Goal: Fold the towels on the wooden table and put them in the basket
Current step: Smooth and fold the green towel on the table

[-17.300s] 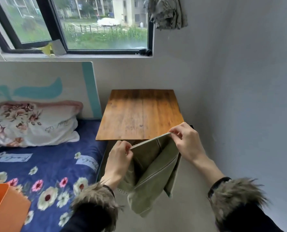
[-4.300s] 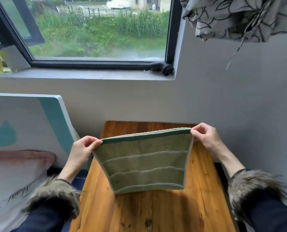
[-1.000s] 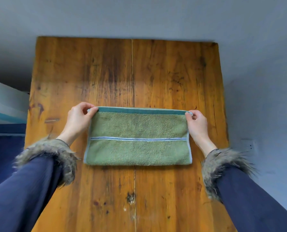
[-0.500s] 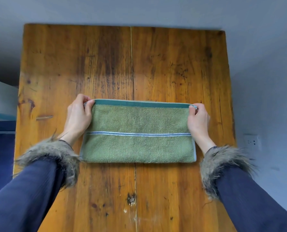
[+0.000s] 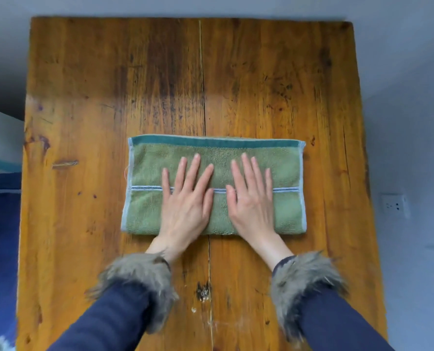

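We note both hands have let go of the far corners they pinched half a second ago: left hand [image 5: 185,198] and right hand [image 5: 251,198] now lie flat, fingers straight, pressing the folded green towel [image 5: 284,173] at the desk's [image 5: 84,97] centre. We judge this fold set; another fold or the basket, out of view, comes next.

No readable text, labels, brands or numbers anywhere in view; towel [image 5: 214,184] carries only plain stripes, no tag or print, table [image 5: 261,72] is bare wood grain, wall socket [image 5: 393,206] shows no marking that can be made out
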`<action>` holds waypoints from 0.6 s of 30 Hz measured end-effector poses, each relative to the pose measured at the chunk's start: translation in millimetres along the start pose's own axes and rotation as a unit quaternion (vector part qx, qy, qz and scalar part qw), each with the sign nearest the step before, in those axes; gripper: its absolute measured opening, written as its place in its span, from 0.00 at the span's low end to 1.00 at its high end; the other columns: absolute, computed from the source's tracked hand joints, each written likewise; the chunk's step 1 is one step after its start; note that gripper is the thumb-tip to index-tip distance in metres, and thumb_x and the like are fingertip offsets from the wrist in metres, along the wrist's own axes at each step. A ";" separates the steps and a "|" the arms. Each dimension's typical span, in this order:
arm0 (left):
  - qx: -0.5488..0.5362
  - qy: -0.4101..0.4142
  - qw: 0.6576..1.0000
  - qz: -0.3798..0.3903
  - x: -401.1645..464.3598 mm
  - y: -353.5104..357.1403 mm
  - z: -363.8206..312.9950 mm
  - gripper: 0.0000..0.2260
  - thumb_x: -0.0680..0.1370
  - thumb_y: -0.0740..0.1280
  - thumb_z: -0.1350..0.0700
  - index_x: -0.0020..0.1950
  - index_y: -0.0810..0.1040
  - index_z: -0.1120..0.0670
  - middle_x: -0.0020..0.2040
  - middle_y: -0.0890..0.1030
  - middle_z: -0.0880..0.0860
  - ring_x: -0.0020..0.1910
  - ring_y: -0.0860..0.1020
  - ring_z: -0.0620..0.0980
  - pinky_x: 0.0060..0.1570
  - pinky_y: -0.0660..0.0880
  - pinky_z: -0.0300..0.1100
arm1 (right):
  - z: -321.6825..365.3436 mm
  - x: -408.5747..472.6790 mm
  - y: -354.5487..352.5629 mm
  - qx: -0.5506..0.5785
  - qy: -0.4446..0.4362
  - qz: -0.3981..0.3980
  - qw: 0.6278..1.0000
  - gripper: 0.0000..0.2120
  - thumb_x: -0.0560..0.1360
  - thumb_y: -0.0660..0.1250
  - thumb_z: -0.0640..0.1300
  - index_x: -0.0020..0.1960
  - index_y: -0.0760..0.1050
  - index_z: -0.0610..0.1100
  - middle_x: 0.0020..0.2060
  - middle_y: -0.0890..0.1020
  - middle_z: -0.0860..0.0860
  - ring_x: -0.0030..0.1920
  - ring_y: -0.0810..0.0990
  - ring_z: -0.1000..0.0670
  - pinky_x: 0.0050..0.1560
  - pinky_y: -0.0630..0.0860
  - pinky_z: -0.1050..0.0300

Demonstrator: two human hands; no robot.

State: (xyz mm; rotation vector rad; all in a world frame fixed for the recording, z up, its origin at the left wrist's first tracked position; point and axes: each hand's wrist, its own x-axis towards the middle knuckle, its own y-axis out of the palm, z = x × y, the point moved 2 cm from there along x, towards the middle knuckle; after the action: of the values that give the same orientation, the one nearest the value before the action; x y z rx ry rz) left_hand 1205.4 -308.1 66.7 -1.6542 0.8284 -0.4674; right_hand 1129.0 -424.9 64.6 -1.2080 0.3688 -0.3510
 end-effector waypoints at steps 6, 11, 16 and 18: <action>0.059 -0.080 0.995 0.025 0.6 -12.8 78.4 0.25 0.78 0.43 0.41 0.76 0.48 0.44 0.76 0.45 0.47 0.76 0.44 0.49 0.72 0.39 0.57 | -60.0 5.8 -11.7 -0.074 0.048 0.033 0.996 0.28 0.78 0.43 0.59 0.75 0.44 0.53 0.76 0.45 0.49 0.76 0.43 0.50 0.74 0.39 0.50; -0.025 -0.062 0.998 -0.009 -13.2 -32.1 112.7 0.24 0.80 0.51 0.48 0.75 0.56 0.52 0.77 0.51 0.52 0.76 0.50 0.53 0.72 0.51 0.56 | -57.5 7.6 -22.4 -0.078 0.078 0.040 0.993 0.29 0.77 0.41 0.61 0.76 0.44 0.52 0.76 0.43 0.47 0.75 0.39 0.49 0.74 0.37 0.49; -0.127 -0.214 0.952 -0.176 -16.4 -45.9 95.2 0.15 0.77 0.65 0.58 0.62 0.73 0.61 0.59 0.71 0.63 0.58 0.69 0.61 0.58 0.66 0.50 | 11.1 12.1 -13.9 -0.053 -0.014 0.045 0.997 0.28 0.78 0.44 0.59 0.75 0.45 0.52 0.75 0.43 0.49 0.76 0.40 0.47 0.73 0.36 0.46; -0.161 -0.284 0.932 -0.154 -13.7 -44.5 93.1 0.15 0.77 0.64 0.54 0.60 0.73 0.61 0.56 0.71 0.62 0.56 0.68 0.59 0.57 0.66 0.48 | 30.6 14.9 -1.7 -0.062 -0.043 0.058 0.995 0.28 0.78 0.45 0.60 0.75 0.47 0.53 0.75 0.44 0.49 0.76 0.41 0.47 0.72 0.37 0.43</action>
State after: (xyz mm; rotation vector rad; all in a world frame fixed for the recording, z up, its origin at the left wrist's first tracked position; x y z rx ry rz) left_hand 1272.7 -231.5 87.7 -2.0935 0.2153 -0.0428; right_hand 1156.1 -406.6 74.3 -1.3131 0.3879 -0.1771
